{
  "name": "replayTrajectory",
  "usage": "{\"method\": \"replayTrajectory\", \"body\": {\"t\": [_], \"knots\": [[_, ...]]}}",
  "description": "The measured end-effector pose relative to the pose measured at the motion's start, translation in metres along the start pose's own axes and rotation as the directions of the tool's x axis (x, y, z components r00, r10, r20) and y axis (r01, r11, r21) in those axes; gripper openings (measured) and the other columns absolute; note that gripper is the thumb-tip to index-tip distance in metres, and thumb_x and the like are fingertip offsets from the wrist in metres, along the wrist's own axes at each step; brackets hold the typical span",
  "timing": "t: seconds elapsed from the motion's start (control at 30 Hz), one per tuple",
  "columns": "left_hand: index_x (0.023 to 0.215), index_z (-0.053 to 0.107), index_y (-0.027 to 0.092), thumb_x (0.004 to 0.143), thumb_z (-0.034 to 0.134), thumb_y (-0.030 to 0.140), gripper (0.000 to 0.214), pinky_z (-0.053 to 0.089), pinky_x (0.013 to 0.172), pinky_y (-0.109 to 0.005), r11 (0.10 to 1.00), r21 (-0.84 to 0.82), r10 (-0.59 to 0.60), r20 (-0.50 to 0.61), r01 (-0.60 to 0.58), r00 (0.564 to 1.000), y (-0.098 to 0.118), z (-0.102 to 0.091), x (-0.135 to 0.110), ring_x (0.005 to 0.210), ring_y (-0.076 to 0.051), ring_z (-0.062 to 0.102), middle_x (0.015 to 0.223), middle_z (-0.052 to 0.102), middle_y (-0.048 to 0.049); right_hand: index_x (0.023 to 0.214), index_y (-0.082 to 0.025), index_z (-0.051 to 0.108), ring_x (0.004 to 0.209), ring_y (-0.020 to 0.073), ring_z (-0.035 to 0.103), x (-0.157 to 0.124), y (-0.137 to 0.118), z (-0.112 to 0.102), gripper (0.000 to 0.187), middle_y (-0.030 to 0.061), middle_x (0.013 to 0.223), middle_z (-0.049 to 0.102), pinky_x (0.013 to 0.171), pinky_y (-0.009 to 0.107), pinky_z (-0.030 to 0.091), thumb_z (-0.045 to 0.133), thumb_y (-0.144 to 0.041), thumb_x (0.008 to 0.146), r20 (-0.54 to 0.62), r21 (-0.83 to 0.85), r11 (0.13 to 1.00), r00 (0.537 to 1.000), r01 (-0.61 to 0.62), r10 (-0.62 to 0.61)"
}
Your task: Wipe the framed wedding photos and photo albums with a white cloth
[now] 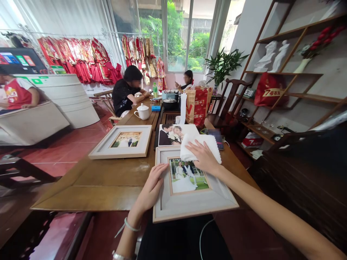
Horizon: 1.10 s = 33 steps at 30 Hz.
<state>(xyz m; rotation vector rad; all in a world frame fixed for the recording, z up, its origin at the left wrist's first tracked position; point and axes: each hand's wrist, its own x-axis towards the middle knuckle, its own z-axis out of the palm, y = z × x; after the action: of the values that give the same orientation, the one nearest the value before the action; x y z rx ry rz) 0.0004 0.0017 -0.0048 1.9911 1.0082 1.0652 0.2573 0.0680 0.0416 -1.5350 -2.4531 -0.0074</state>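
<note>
In the head view, a pale wooden picture frame (195, 209) with a wedding photo (187, 173) rests at the near edge of the table, tilted slightly. My left hand (153, 184) lies on its left side, fingers stretched over the inner border toward the photo. A folded white cloth (213, 146) covers the frame's upper right corner. On top of the cloth is my right hand (203, 155), its fingers spread and flat, the thumb side near the photo. The palm and the cloth's underside are hidden.
A second framed photo (146, 141) lies to the left on the wooden table (108, 180). Behind my frame are a couple's print (165, 139), a phone (217, 135) and a red-and-brown paper bag (197, 104). A lidded white cup (143, 112) stands farther back, near a seated person (124, 90).
</note>
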Motion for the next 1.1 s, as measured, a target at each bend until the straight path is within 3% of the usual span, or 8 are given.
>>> {"method": "replayTrajectory", "body": {"t": [0.13,0.3,0.47,0.53,0.67,0.87,0.97,1.1], "knots": [[0.133,0.048,0.027,0.092,0.036,0.015,0.045,0.02,0.115,-0.048,1.0,-0.003,0.008,-0.008,-0.008,1.0,0.0,0.0,0.0,0.134,-0.023,0.032,0.139,0.046,-0.0059,0.141,-0.021,0.039,0.141,0.0271,0.017,-0.029,-0.024,-0.002,0.087,0.0041,0.15,0.034,0.112,0.057,0.008,0.043,-0.006,0.056,0.128,0.13,0.971,0.968,0.2,-0.216],[0.132,0.048,0.026,0.092,0.037,0.014,0.044,0.021,0.115,-0.048,1.0,-0.01,0.012,-0.024,-0.012,1.0,-0.003,0.0,0.0,0.133,-0.022,0.034,0.138,0.047,-0.0063,0.143,-0.022,0.034,0.142,0.0243,0.012,-0.086,-0.053,-0.028,0.099,0.0033,0.151,0.031,0.113,0.054,0.003,0.043,-0.006,0.046,0.276,0.371,0.815,0.785,0.446,-0.555],[0.133,0.048,0.027,0.092,0.036,0.014,0.044,0.02,0.115,-0.047,1.0,-0.01,0.018,-0.03,-0.018,0.999,-0.005,0.001,0.0,0.133,-0.022,0.033,0.139,0.046,-0.0055,0.142,-0.023,0.035,0.142,0.0276,0.014,-0.112,-0.063,-0.043,0.098,0.0034,0.15,0.033,0.113,0.056,0.005,0.047,-0.006,0.046,0.304,0.463,0.724,0.676,0.511,-0.671],[0.133,0.048,0.027,0.092,0.036,0.014,0.044,0.021,0.115,-0.048,1.0,-0.011,0.016,-0.029,-0.016,0.999,-0.004,0.001,0.0,0.133,-0.022,0.033,0.139,0.046,-0.0057,0.143,-0.023,0.034,0.142,0.0274,0.013,-0.11,-0.059,-0.038,0.098,0.0043,0.15,0.032,0.113,0.055,0.008,0.048,-0.004,0.048,0.294,0.41,0.747,0.699,0.523,-0.651],[0.133,0.048,0.027,0.092,0.036,0.014,0.044,0.021,0.115,-0.047,1.0,-0.01,0.001,-0.018,-0.001,1.0,-0.001,0.0,0.0,0.133,-0.022,0.033,0.138,0.046,-0.0061,0.142,-0.021,0.036,0.142,0.0261,0.013,-0.089,-0.034,-0.016,0.092,0.0069,0.15,0.034,0.113,0.053,0.011,0.049,0.001,0.054,0.226,0.193,0.861,0.833,0.47,-0.506],[0.133,0.048,0.027,0.093,0.036,0.017,0.043,0.021,0.116,-0.046,1.0,-0.012,-0.004,-0.012,0.003,1.0,0.0,-0.001,0.0,0.133,-0.022,0.033,0.139,0.046,-0.0057,0.139,-0.018,0.043,0.141,0.0277,0.019,-0.034,0.011,-0.005,0.082,0.0088,0.147,0.04,0.113,0.053,0.01,0.045,0.002,0.06,0.067,-0.086,0.976,0.979,0.2,-0.194],[0.133,0.048,0.027,0.093,0.037,0.017,0.043,0.021,0.116,-0.046,1.0,-0.016,-0.009,-0.014,0.009,1.0,0.0,-0.001,0.0,0.134,-0.022,0.033,0.14,0.046,-0.0054,0.139,-0.017,0.043,0.14,0.0287,0.021,-0.014,0.012,-0.006,0.079,0.0109,0.147,0.039,0.112,0.053,0.016,0.044,0.001,0.062,0.031,-0.071,0.995,0.998,0.063,-0.061],[0.133,0.049,0.027,0.091,0.038,0.015,0.044,0.021,0.115,-0.047,1.0,-0.022,0.003,-0.019,-0.004,1.0,0.001,-0.002,0.0,0.134,-0.023,0.033,0.14,0.046,-0.0058,0.141,-0.02,0.04,0.141,0.0266,0.016,-0.021,-0.017,-0.003,0.085,0.0087,0.149,0.036,0.113,0.053,0.014,0.044,0.001,0.059,0.107,0.03,0.987,0.981,0.158,-0.16]]}}
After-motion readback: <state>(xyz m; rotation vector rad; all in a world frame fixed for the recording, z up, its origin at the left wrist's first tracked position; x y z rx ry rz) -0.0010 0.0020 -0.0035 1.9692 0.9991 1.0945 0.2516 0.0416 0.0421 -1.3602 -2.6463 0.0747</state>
